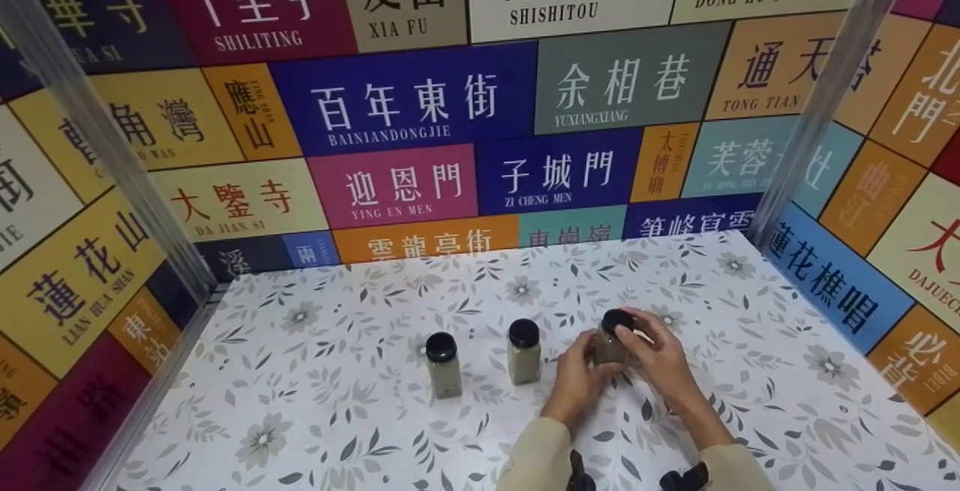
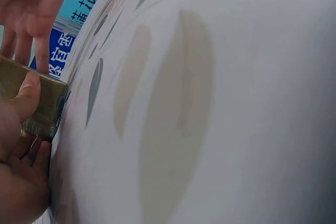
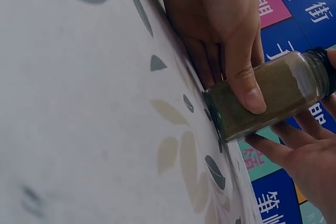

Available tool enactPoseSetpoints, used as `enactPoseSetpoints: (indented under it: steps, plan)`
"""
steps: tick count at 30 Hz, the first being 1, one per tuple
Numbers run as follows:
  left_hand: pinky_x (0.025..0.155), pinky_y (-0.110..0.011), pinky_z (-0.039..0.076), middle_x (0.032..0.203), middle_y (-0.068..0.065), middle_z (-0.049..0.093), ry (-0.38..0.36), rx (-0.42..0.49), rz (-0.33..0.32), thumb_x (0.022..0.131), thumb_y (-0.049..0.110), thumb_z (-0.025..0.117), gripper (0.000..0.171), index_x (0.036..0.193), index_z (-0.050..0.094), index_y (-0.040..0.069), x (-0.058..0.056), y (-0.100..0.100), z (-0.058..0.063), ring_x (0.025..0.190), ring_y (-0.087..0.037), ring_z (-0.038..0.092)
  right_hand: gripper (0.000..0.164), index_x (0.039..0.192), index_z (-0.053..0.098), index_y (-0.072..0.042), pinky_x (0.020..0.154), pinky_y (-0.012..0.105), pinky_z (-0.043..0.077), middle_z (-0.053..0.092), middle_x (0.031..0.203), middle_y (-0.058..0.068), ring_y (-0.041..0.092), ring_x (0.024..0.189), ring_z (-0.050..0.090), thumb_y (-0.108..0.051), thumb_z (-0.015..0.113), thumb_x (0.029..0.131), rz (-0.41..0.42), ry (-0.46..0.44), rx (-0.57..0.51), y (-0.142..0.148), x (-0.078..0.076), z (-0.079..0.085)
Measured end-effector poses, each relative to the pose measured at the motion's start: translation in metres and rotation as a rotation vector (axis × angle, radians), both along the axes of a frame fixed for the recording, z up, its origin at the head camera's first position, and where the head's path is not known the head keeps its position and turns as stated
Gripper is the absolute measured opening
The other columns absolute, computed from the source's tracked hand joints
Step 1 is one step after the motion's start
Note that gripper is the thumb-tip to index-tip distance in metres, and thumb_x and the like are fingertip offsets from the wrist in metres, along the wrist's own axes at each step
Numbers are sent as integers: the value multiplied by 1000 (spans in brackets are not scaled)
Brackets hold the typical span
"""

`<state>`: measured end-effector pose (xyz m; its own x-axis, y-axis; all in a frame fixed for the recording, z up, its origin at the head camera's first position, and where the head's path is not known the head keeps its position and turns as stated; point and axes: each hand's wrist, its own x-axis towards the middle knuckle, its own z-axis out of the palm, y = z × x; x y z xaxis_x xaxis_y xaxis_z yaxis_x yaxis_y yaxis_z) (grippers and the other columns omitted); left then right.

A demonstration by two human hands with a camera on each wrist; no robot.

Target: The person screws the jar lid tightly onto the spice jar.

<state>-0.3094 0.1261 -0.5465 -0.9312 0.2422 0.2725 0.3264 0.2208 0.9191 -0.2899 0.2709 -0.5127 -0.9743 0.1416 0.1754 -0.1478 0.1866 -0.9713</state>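
A square glass spice jar (image 1: 613, 352) with a black lid (image 1: 618, 319) and greenish-brown powder inside stands at the right of the table. My left hand (image 1: 577, 382) grips its body low down, and the thumb (image 3: 249, 95) lies across the glass in the right wrist view. Around the lid are the thumb and fingers of my right hand (image 1: 661, 356). In the right wrist view the jar's base is right at the tabletop, and the powder reaches most of the way to its neck. The left wrist view shows only part of the jar (image 2: 50, 98).
Two similar black-lidded jars stand upright to the left, one nearer jar (image 1: 524, 352) and one farther left jar (image 1: 444, 365). Leaves and flowers pattern the white table (image 1: 337, 401). Behind it rises a wall (image 1: 405, 108) of coloured signs, with clear corner posts on either side.
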Motion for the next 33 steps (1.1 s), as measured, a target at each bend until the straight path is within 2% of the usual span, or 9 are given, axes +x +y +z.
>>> enactPoseSetpoints:
  steps: [2, 7, 10, 14, 18, 22, 26, 29, 33]
  plan:
    - [91, -24, 54, 113, -8, 75, -2, -3, 3, 82, 9, 78, 44, 124, 63, 11, 0, 0, 0, 103, -17, 70, 40, 136, 54, -4, 88, 13, 55, 62, 117, -18, -4, 109, 62, -15, 64, 98, -6, 14, -7, 0, -1, -1]
    - [91, -24, 54, 112, -8, 75, -8, -5, 5, 82, 9, 78, 45, 124, 62, 11, -1, 1, 0, 102, -15, 70, 38, 131, 53, 2, 86, 12, 54, 62, 116, -13, -6, 104, 64, -7, 65, 96, -21, 62, -2, -1, -2, -1]
    - [92, -25, 55, 112, -8, 75, -11, -8, 10, 81, 9, 79, 46, 124, 63, 11, -1, 1, 0, 102, -15, 70, 37, 127, 52, 5, 89, 10, 53, 63, 118, -7, -8, 105, 62, -4, 66, 94, -31, 84, 5, -3, -3, 0]
    - [94, -26, 55, 114, -8, 74, -25, -4, 9, 82, 10, 79, 46, 124, 62, 11, 0, 1, 1, 105, -15, 69, 40, 127, 48, 5, 92, 9, 51, 62, 126, 9, -7, 106, 61, -3, 67, 93, -30, 50, 12, -4, -3, 1]
    - [92, -25, 55, 113, -8, 74, -16, -17, 14, 82, 11, 79, 46, 124, 63, 10, 0, 1, 1, 103, -15, 68, 44, 132, 48, 2, 92, 8, 50, 57, 138, 22, 15, 121, 63, -8, 68, 94, -33, -20, 33, -3, -1, 2]
    - [90, -22, 53, 112, -7, 74, -5, -44, 19, 82, 11, 79, 46, 125, 63, 10, 0, 2, 1, 101, -13, 67, 51, 142, 47, -4, 91, 8, 50, 52, 146, 23, 33, 131, 57, -13, 66, 96, -15, -54, 43, -1, 1, 3]
    - [92, -24, 54, 115, -8, 74, -10, -33, 10, 82, 10, 78, 46, 125, 62, 10, -1, 2, 0, 104, -14, 68, 55, 152, 38, -14, 92, 11, 50, 51, 148, 21, 10, 121, 62, -17, 58, 101, 35, -38, 37, 3, 3, 4]
    - [94, -25, 54, 117, -7, 74, -24, -22, 9, 82, 11, 79, 47, 125, 62, 11, -1, 1, 0, 106, -14, 68, 53, 154, 38, -15, 93, 13, 50, 48, 151, 17, -7, 114, 58, -18, 55, 103, 77, -10, 39, 4, 4, 4]
    - [96, -26, 54, 119, -7, 74, -36, -14, 11, 81, 10, 79, 47, 126, 62, 13, -1, 1, 1, 108, -14, 69, 48, 148, 45, -10, 93, 13, 51, 47, 151, 17, -9, 113, 56, -18, 57, 102, 89, 12, 44, 4, 4, 3]
